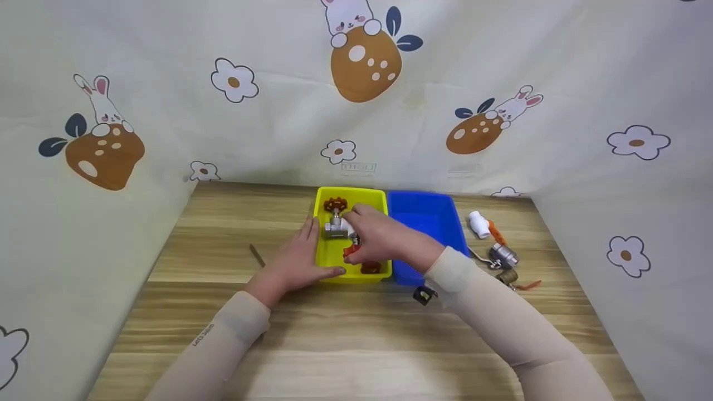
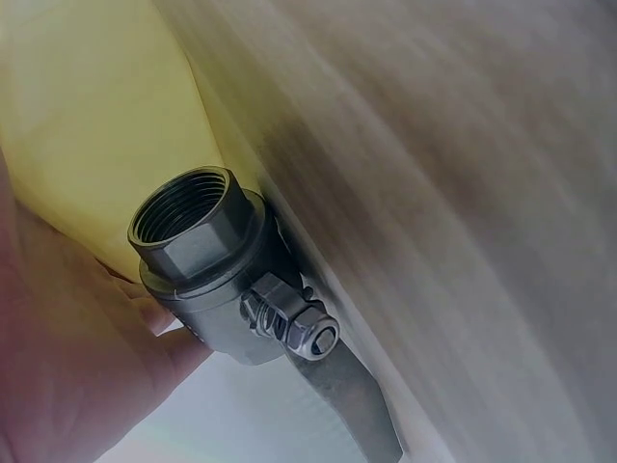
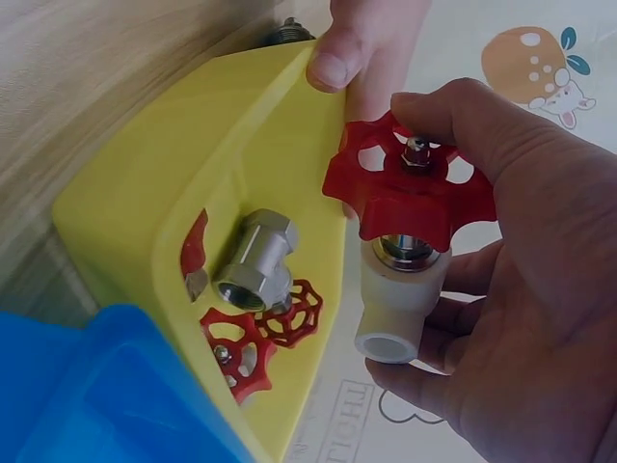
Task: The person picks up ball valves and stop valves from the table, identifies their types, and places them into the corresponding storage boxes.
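Note:
My right hand (image 1: pixel 381 231) is over the yellow bin (image 1: pixel 352 192), gripping a white valve (image 3: pixel 400 289) with a red handwheel (image 3: pixel 415 183). The thumb presses the wheel and the fingers wrap behind the white body. My left hand (image 1: pixel 295 256) rests along the bin's left wall, fingers straight, thumb at the front rim. Beside it, a metal ball valve (image 2: pixel 217 270) lies by the bin; its lever (image 1: pixel 256 255) pokes out in the head view. Inside the bin are a metal valve (image 1: pixel 336 227) with a red wheel, another red handwheel (image 3: pixel 236 349) and a red piece (image 1: pixel 370 267).
A blue bin (image 1: pixel 457 220) adjoins the yellow one. To its right lie a white valve (image 1: pixel 479 224) with an orange handle, a metal ball valve (image 1: pixel 504 255) and a brass-coloured valve (image 1: pixel 507 277). A small black object (image 1: pixel 425 295) sits at the blue bin's front.

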Demonstrator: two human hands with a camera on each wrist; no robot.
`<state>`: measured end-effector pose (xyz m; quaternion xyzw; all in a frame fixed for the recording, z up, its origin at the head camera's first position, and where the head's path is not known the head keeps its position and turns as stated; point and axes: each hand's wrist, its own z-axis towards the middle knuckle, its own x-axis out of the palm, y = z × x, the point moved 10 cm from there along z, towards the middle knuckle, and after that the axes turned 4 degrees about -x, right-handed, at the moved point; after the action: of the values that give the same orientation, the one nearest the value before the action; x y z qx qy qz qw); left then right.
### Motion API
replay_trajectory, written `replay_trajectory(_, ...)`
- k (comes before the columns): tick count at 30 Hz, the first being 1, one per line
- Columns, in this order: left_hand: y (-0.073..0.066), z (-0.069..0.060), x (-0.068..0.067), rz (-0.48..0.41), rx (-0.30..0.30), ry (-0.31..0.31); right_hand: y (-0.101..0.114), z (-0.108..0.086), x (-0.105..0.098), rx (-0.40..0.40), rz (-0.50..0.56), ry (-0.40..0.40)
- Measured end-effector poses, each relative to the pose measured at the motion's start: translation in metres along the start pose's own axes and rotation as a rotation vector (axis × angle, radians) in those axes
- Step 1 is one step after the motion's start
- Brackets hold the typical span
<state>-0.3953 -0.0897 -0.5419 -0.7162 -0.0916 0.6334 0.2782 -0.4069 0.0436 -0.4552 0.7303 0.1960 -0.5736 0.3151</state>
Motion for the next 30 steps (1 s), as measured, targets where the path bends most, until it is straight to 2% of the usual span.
replay_trajectory(10, 0.002, 0.002, 0.005, 0.003, -0.006, 0.025, -0.001, 0.013, -0.002, 0.026, 0.03, 0.033)
replay_trajectory(19, 0.003, 0.002, 0.004, 0.012, -0.006, 0.02, -0.001, 0.02, 0.0, 0.059, 0.096, 0.103)
replay_trajectory(26, 0.003, 0.001, 0.002, 0.013, -0.01, 0.009, -0.004, 0.026, 0.004, 0.074, 0.085, 0.145)
replay_trajectory(30, 0.0, 0.0, 0.001, 0.01, 0.008, 0.009, -0.005, 0.029, 0.009, 0.081, 0.064, 0.187)
